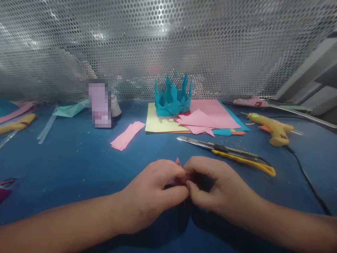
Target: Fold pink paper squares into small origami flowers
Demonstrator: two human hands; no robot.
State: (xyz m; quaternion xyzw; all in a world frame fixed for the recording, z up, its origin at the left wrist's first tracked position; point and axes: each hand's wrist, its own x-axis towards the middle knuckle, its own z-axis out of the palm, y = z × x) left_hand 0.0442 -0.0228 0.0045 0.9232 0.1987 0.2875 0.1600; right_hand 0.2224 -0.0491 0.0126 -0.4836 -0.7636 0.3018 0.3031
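Note:
My left hand (155, 193) and my right hand (218, 182) meet low over the middle of the table, thumbs and fingertips pinched together. Between them is a small piece of pink paper (177, 161); only its pointed tip and a bit behind the left fingers show, the rest being hidden. Just beyond the right hand lies a yellow-handled utility knife (234, 154) with its blade out, pointing left. A fanned stack of pink paper strips (127, 136) rests on the table farther off to the left.
A blue folded-paper crown (173, 100) stands on coloured paper sheets (165, 123), with pink paper pieces (198, 119) beside it. A yellow glue gun (276, 130) and its cord lie right. Clear glue sticks (48, 123) lie left. Perforated metal (131, 45) closes the back.

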